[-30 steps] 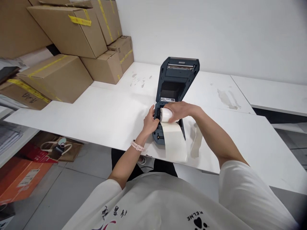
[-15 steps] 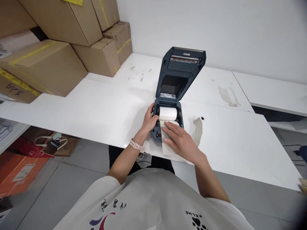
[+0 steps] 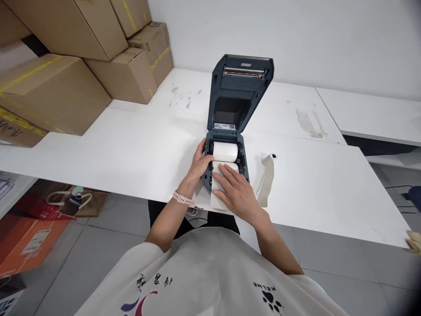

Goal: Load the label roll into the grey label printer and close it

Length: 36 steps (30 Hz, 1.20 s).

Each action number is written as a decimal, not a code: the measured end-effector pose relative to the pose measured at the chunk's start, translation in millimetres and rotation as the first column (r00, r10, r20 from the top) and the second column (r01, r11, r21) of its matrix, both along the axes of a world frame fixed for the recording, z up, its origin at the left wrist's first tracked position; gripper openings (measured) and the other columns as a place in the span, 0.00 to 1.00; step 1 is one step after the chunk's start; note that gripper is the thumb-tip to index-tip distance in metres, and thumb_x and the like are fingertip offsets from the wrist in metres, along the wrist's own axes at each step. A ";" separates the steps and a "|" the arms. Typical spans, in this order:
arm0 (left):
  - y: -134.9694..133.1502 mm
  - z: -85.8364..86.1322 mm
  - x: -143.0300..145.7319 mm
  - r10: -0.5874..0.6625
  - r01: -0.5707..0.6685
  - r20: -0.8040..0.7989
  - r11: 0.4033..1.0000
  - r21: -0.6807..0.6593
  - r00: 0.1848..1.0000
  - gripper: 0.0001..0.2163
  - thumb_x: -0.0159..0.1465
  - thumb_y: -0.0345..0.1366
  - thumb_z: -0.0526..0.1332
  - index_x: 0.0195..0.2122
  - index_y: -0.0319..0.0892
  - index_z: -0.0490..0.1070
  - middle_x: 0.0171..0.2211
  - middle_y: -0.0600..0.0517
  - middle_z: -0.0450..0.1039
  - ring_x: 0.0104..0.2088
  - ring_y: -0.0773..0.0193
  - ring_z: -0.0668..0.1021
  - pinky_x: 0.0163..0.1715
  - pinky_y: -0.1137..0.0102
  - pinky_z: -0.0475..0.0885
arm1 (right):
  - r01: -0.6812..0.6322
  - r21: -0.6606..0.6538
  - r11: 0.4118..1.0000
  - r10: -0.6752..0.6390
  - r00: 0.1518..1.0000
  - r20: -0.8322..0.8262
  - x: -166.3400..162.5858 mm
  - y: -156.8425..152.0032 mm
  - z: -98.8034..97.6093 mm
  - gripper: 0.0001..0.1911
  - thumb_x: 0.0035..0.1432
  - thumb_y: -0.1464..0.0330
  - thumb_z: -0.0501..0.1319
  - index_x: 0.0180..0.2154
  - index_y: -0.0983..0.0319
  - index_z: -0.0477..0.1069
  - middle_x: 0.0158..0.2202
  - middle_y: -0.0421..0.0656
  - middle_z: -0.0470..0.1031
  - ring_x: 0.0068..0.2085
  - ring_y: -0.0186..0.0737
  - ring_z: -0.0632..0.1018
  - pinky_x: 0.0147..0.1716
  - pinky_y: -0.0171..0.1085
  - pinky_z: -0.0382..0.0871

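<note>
A dark blue-grey label printer (image 3: pixel 241 94) stands on the white table with its lid raised. Inside its base sits a white label roll (image 3: pixel 225 152), and a strip of label paper (image 3: pixel 218 199) runs from it over the front towards me. My left hand (image 3: pixel 198 164) grips the printer's left side, thumb on the inner rim beside the roll and fingers outside. Flat on the strip lies my right hand (image 3: pixel 235 191), fingers outstretched, covering part of the paper. To the printer's right is a small core (image 3: pixel 272 156) with a curled length of backing paper (image 3: pixel 265 184).
Cardboard boxes (image 3: pixel 55 87) are stacked at the back left against the white wall (image 3: pixel 279 39). The table (image 3: pixel 148 145) has its front edge just before my body. On the floor at left are an orange box (image 3: pixel 31 243) and a paper bag (image 3: pixel 94 202).
The view has shifted slightly, so the printer and hands appear a little further left and higher. Both hands keep nearly the same places on the printer and the paper strip.
</note>
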<state>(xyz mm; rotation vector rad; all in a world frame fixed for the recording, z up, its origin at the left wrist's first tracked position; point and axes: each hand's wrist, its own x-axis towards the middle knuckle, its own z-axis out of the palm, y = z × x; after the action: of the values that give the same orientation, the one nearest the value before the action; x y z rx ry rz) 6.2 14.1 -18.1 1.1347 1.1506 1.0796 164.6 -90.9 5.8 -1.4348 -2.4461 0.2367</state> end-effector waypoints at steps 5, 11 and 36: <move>-30.7 5.0 -0.1 -0.002 0.009 -0.164 0.999 0.046 0.986 0.34 0.68 0.42 0.60 0.73 0.49 0.51 0.75 0.47 0.54 0.73 0.51 0.61 0.70 0.57 0.62 | -0.036 0.014 0.999 0.036 0.999 -0.037 4.5 0.9 2.8 0.28 0.73 0.54 0.51 0.65 0.62 0.67 0.72 0.54 0.62 0.73 0.57 0.62 0.64 0.59 0.70; -54.6 10.6 3.3 0.086 0.090 -0.505 0.945 0.314 0.859 0.25 0.71 0.46 0.57 0.68 0.51 0.61 0.77 0.49 0.49 0.77 0.49 0.50 0.73 0.46 0.53 | -0.020 0.177 0.984 0.057 0.977 -0.205 7.3 1.7 -4.2 0.20 0.70 0.56 0.58 0.58 0.59 0.71 0.62 0.53 0.75 0.65 0.52 0.75 0.60 0.52 0.76; -109.1 -2.9 1.8 0.386 0.353 -0.679 0.636 0.686 0.624 0.13 0.71 0.34 0.56 0.52 0.44 0.78 0.55 0.46 0.81 0.58 0.51 0.78 0.69 0.42 0.58 | 0.350 0.184 0.918 -0.168 0.766 -0.620 52.4 46.7 42.4 0.18 0.69 0.51 0.59 0.50 0.55 0.74 0.52 0.46 0.81 0.55 0.47 0.79 0.56 0.51 0.70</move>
<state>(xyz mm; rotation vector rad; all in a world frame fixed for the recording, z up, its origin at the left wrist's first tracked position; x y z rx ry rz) 8.0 -95.0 -21.0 2.5256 1.3669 1.1432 216.9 -44.3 48.1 -1.2996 -1.6681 0.2121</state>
